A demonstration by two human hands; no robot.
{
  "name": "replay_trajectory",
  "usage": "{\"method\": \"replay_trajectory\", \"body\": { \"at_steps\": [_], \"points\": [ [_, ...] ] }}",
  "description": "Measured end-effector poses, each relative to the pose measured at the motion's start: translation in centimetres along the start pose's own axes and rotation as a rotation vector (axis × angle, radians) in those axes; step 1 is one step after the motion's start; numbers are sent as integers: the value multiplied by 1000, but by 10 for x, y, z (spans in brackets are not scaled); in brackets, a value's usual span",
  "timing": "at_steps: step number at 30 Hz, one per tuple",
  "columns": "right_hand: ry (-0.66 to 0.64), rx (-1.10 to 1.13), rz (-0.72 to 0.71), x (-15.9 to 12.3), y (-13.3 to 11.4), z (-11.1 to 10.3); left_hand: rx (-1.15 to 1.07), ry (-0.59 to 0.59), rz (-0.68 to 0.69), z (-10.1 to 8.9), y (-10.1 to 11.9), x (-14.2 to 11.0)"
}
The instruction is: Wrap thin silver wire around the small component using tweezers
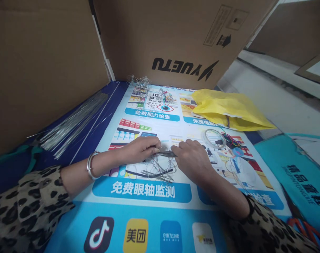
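Observation:
My right hand [193, 158] is closed round a pair of pliers [165, 154]; their metal jaws point left and their handles are hidden in the palm. My left hand [142, 149] is closed in a pinch at the tip of the jaws. A thin wire seems to be between its fingers, mostly hidden by them. Beneath both hands lies a loose heap of bent and cut wire pieces [160, 173] on the printed poster [149, 207].
A bundle of straight wires [75, 121] lies at left. Tangled wire pieces [166, 96] lie farther back, before a cardboard wall [175, 35]. On the right are a wire coil [215, 138], a yellow bag [231, 109], a turquoise bag [297, 165] and orange handles [306, 230].

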State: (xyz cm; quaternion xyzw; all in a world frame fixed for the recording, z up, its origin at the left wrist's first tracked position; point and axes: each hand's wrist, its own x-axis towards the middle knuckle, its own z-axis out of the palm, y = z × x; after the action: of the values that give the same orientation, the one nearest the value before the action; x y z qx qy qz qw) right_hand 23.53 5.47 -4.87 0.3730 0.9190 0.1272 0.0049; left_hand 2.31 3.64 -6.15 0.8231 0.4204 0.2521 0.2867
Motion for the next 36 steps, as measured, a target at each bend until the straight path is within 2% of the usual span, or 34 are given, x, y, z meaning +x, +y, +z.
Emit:
{"method": "replay_trajectory", "body": {
  "at_steps": [11,19,25,32,36],
  "points": [
    [-37,-39,-15,-2,-2,-2,-17,-10,30,0,-1,0],
    [18,-40,13,-1,-2,2,-42,6,15,1,-3,1],
    [-11,-25,18,-3,-3,2,-114,-40,-16,0,-5,-2],
    [-28,-44,43,-4,-1,1,39,69,-26,1,-5,-5],
    [-26,-49,48,-5,-1,3,120,21,-3,2,-6,-8]
  ]
}}
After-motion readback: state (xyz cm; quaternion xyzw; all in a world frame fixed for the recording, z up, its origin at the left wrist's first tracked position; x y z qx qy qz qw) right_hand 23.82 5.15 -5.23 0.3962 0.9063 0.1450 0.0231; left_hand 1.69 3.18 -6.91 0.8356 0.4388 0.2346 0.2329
